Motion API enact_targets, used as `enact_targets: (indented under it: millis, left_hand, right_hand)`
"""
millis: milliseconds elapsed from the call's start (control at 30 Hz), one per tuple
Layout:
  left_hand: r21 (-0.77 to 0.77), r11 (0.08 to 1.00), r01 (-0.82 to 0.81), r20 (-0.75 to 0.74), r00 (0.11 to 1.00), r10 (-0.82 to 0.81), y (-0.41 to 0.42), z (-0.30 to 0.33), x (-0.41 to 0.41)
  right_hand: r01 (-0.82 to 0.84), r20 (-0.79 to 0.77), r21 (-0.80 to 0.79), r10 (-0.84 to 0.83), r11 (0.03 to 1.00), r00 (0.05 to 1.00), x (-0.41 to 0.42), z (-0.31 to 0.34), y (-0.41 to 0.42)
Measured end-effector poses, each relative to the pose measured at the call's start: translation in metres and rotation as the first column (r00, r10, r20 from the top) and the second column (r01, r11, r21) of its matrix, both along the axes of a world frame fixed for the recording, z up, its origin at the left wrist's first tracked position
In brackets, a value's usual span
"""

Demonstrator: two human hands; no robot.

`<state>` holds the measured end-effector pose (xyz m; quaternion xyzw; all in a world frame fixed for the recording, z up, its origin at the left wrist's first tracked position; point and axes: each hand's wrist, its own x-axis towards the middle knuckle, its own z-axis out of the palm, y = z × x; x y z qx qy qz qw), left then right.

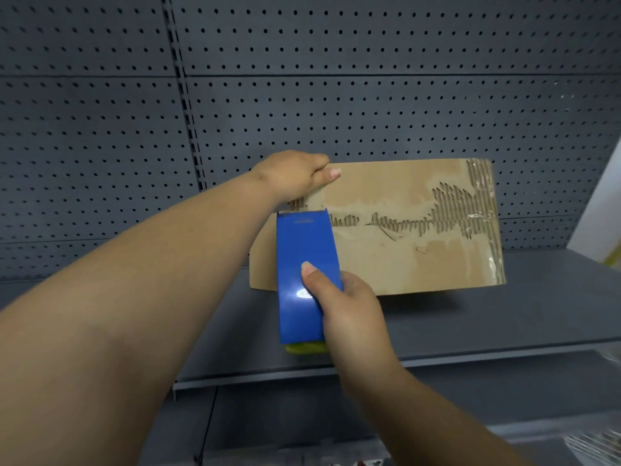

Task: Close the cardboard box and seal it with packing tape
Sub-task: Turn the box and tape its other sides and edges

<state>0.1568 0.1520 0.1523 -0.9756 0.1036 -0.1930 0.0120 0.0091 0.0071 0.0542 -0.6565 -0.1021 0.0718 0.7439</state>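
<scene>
Taping step: left hand [295, 176] grips the cardboard box [403, 250] at its 10 o'clock corner; right hand [346, 307] clutches the blue tape dispenser [304, 264]. Next, probably drag toward 3 o'clock.

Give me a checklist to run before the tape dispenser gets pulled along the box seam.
1. Left hand holds the cardboard box at its far left corner: ok.
2. Right hand has a grip on the blue tape dispenser: ok.
3. Dispenser's front edge sits at the seam's left end: ok.
4. Flaps lie shut: ok.
5. Box top is smooth enough for tape: not ok, paper torn along the seam.
6. Tape stuck to the box: cannot tell.
</scene>
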Motion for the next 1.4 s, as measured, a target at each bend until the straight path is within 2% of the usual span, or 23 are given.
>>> enact_targets:
  millis: [167, 600, 900, 1067, 1300, 1400]
  left_hand:
    - [-0.035, 0.999, 0.008, -0.009, 1.0, -0.008, 0.002, 0.001, 0.002]
    - [-0.056, 0.998, 0.015, 0.003, 1.0, -0.015, 0.002, 0.0, 0.007]
    - [-0.104, 0.995, -0.015, 0.022, 1.0, 0.018, -0.002, -0.002, 0.005]
    - [-0.111, 0.994, -0.013, 0.002, 1.0, 0.013, -0.002, 0.0, 0.004]
    - [-0.084, 0.996, -0.024, -0.004, 1.0, 0.024, -0.002, 0.001, 0.006]
    - [-0.092, 0.995, -0.023, -0.007, 1.0, 0.022, -0.001, 0.0, 0.006]
  right_hand:
    - [0.035, 0.02, -0.054, -0.034, 0.998, 0.999, -0.01, -0.019, -0.002]
    - [0.054, -0.05, -0.134, -0.061, 0.99, 0.997, -0.028, -0.036, -0.007]
    - [-0.003, -0.112, -0.017, 0.001, 1.0, 0.994, -0.037, -0.018, -0.003]
    - [0.03, -0.083, -0.062, -0.036, 0.998, 0.996, -0.042, -0.021, -0.01]
    - [-0.049, -0.158, 0.182, 0.079, 0.982, 0.984, -0.052, -0.01, -0.011]
    - [-0.04, -0.192, 0.163, 0.072, 0.986, 0.979, -0.047, -0.02, -0.007]
